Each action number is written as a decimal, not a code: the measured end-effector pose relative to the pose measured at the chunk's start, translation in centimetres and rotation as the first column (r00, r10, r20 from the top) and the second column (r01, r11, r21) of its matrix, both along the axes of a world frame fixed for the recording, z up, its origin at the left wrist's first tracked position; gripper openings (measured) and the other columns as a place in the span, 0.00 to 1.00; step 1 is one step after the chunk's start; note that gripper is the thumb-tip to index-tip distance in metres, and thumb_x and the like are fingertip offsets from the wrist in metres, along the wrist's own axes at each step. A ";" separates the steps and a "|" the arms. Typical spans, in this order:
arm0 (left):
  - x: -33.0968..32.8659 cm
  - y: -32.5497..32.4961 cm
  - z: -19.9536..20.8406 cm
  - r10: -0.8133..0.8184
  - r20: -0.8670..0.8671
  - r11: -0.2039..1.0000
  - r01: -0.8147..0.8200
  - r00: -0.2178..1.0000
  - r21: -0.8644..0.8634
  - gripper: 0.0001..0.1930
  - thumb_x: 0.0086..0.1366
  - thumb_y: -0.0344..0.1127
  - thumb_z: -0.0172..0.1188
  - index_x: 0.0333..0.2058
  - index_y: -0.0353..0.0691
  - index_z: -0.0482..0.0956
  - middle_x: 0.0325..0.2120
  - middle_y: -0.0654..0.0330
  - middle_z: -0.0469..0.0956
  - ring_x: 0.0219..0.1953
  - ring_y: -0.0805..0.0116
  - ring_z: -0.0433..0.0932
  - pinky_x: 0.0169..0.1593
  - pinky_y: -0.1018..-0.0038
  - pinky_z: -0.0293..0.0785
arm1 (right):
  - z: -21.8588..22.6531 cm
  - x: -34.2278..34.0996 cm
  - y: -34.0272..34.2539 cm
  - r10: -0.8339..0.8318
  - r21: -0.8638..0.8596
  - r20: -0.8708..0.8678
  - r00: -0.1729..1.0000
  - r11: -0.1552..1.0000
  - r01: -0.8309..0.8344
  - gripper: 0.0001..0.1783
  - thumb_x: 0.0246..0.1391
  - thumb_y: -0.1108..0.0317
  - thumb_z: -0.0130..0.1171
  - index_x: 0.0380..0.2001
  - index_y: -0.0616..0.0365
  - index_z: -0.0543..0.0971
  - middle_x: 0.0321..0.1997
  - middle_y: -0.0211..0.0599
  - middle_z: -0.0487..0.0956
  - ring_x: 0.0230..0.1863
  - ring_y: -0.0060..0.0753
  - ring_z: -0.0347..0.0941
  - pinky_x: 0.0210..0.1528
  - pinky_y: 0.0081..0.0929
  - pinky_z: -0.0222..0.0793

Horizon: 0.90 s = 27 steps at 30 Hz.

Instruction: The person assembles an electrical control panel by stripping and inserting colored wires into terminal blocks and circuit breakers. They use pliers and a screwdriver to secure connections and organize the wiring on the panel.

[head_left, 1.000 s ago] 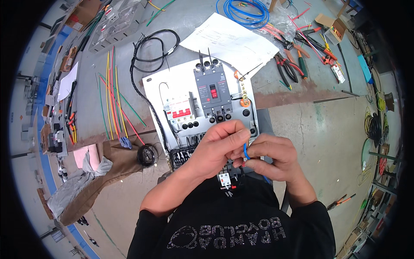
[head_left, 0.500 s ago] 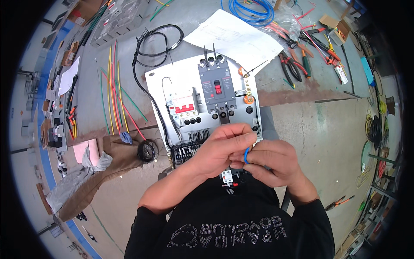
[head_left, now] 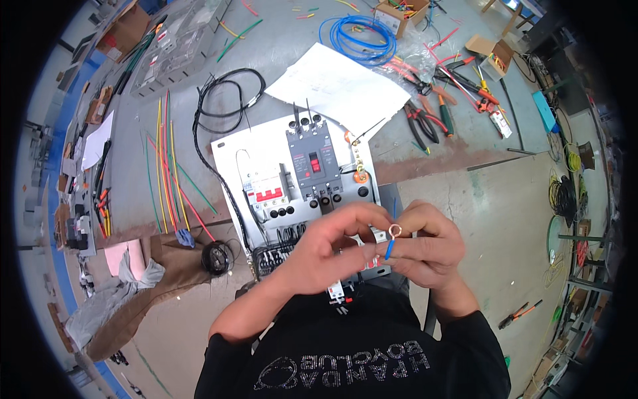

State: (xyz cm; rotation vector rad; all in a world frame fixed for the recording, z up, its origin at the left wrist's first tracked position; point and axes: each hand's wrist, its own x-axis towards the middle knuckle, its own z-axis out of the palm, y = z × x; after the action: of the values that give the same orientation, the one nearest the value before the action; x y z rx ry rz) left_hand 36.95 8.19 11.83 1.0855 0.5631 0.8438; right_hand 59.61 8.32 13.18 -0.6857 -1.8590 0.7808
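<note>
Low over the near end of a white mounting plate (head_left: 229, 154), both hands meet at a short blue wire (head_left: 389, 250) whose stripped end is bent into a bare copper loop (head_left: 395, 231). My right hand (head_left: 428, 245) pinches the wire between thumb and fingers, the loop facing up. My left hand (head_left: 332, 249) is closed against it from the other side, thumb at the insulation; its exact grip is partly hidden. Behind the hands, the plate carries a grey moulded-case breaker (head_left: 314, 163), a white breaker with red levers (head_left: 268, 189) and an orange-ended terminal strip (head_left: 359, 159).
Paper sheets (head_left: 339, 86) overlap the plate's far edge. Cut coloured wires (head_left: 166, 166) and a black cable coil (head_left: 232, 100) lie left on the grey table. Pliers (head_left: 423, 123), a blue wire coil (head_left: 359, 40) and an open carton (head_left: 490, 56) are at the far right.
The wire has turned between my fingers, so its copper loop now shows above them. My left fingers have spread a little. The whole view has shifted slightly, moving the plate left and down.
</note>
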 end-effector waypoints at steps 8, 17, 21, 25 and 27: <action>1.5 0.2 0.9 0.348 -0.291 0.814 -0.134 0.891 0.565 0.09 0.67 0.23 0.68 0.46 0.35 0.85 0.44 0.54 0.87 0.40 0.64 0.86 0.43 0.72 0.81 | 0.6 0.4 -0.2 -0.023 -0.152 -0.141 0.990 0.988 0.001 0.10 0.52 0.73 0.76 0.38 0.60 0.90 0.38 0.37 0.84 0.35 0.33 0.79 0.37 0.30 0.74; -0.1 3.7 -0.8 0.424 -0.486 0.847 -0.144 0.764 0.512 0.08 0.72 0.26 0.63 0.48 0.36 0.86 0.39 0.58 0.86 0.35 0.72 0.85 0.36 0.74 0.81 | 2.3 1.2 1.7 -0.223 -0.104 0.042 0.974 0.969 0.226 0.07 0.57 0.76 0.69 0.39 0.66 0.83 0.38 0.41 0.83 0.35 0.33 0.77 0.38 0.28 0.71; -0.6 4.0 -1.4 0.423 -0.457 0.858 -0.184 0.782 0.480 0.09 0.75 0.27 0.61 0.49 0.36 0.86 0.38 0.61 0.85 0.32 0.75 0.84 0.33 0.79 0.80 | 1.3 2.1 1.2 -0.293 -0.168 -0.027 0.956 0.944 0.284 0.07 0.59 0.77 0.69 0.39 0.67 0.82 0.39 0.40 0.84 0.36 0.31 0.76 0.38 0.27 0.71; -0.3 3.6 -2.2 0.435 -0.475 0.875 -0.235 0.765 0.422 0.08 0.76 0.27 0.61 0.49 0.36 0.86 0.38 0.61 0.85 0.32 0.76 0.84 0.32 0.79 0.79 | 0.9 2.8 1.0 -0.336 -0.171 -0.065 0.939 0.931 0.322 0.07 0.59 0.77 0.69 0.39 0.67 0.82 0.39 0.39 0.84 0.37 0.31 0.76 0.39 0.26 0.72; -0.1 3.6 -2.5 0.452 -0.469 0.866 -0.248 0.758 0.435 0.08 0.76 0.28 0.61 0.49 0.35 0.85 0.38 0.61 0.85 0.32 0.77 0.84 0.32 0.79 0.79 | 1.3 3.1 1.0 -0.341 -0.153 -0.046 0.939 0.931 0.331 0.07 0.59 0.77 0.70 0.39 0.67 0.82 0.39 0.38 0.84 0.37 0.31 0.76 0.39 0.25 0.72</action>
State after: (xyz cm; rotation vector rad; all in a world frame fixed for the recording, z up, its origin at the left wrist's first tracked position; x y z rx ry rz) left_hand 36.82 11.78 9.30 1.6063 1.1823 0.9795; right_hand 62.67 9.35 14.46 -1.0241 -1.5726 0.7064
